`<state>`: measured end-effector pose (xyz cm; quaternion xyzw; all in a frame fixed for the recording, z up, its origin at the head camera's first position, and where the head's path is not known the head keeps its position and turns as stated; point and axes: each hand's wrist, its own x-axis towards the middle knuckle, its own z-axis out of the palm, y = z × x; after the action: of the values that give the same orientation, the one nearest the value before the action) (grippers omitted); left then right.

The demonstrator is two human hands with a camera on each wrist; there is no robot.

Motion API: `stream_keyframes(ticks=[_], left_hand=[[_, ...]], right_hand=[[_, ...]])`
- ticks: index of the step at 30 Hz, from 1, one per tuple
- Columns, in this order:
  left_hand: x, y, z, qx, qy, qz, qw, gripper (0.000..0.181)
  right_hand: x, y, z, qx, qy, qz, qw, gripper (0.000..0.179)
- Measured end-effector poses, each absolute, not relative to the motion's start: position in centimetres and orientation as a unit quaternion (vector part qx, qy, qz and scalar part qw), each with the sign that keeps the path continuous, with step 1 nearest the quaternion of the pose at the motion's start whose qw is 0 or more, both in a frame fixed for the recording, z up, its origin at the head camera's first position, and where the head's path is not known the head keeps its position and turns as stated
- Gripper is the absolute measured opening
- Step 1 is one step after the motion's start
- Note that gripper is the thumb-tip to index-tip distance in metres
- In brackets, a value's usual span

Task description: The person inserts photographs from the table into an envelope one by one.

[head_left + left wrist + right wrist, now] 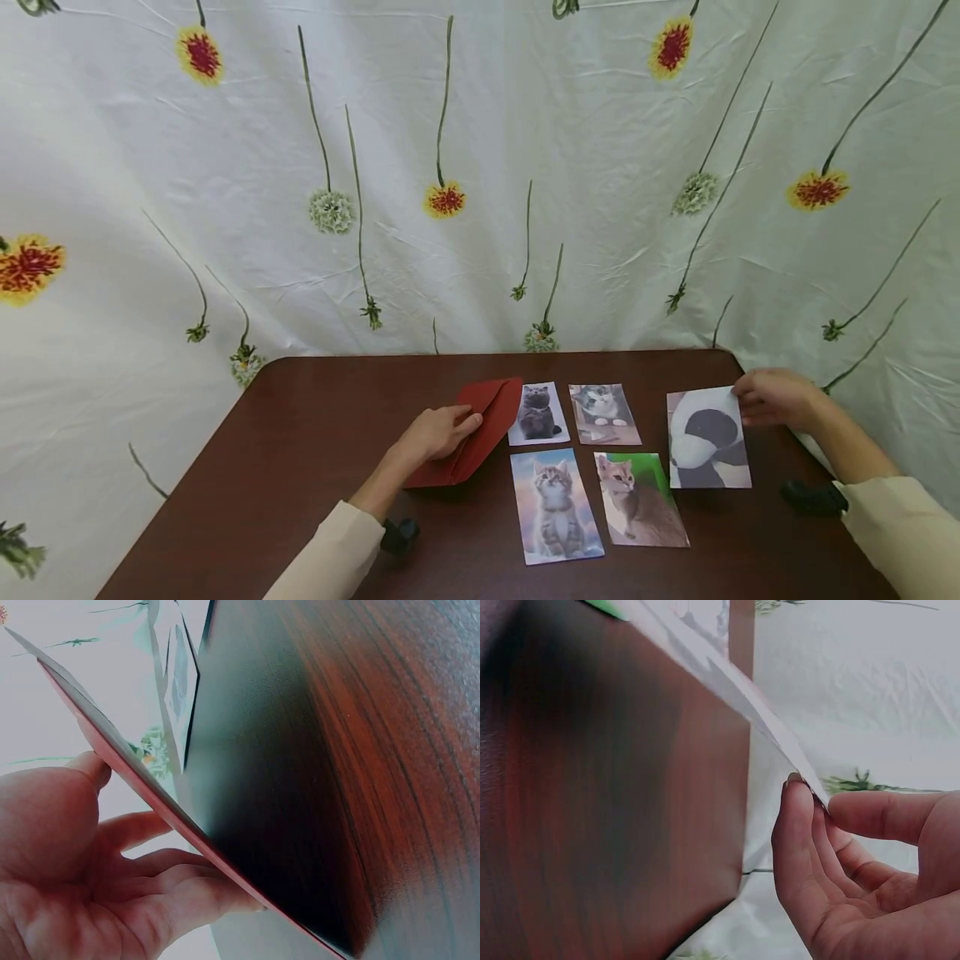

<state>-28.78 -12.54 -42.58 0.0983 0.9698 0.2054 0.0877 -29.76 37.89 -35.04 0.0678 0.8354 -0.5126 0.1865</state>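
My left hand (pixel 438 433) holds a red envelope (pixel 491 425), which tilts up off the table. In the left wrist view the thumb and fingers (pixel 187 892) lie along one face of the envelope. By its upper right corner, my right hand (pixel 776 398) pinches a photo card (pixel 708 450) with a grey, black and white picture. The right wrist view shows this card (pixel 772 739) nearly edge-on between thumb and fingertips. Between the hands lie a grey cat photo (pixel 537 414), a grey-and-white cat photo (pixel 603 414), a tabby kitten photo (pixel 557 508) and a brown cat photo (pixel 637 500).
The dark brown wooden table (pixel 315 475) carries everything. Behind it hangs a white cloth (pixel 495 275) printed with flowers. Around the wrists are black camera straps (pixel 400 536). The held card is close to the table's right edge.
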Motion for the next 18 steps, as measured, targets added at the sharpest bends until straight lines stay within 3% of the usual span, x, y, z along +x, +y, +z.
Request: stream_keyframes(ticks=[18], left_hand=[[-28.6,-12.4,-42.7,0.094,0.970,0.207,0.083,0.056]], right_hand=[[-30.9,29.5,-33.7,0.005,0.819,-0.554,0.151,0.029]])
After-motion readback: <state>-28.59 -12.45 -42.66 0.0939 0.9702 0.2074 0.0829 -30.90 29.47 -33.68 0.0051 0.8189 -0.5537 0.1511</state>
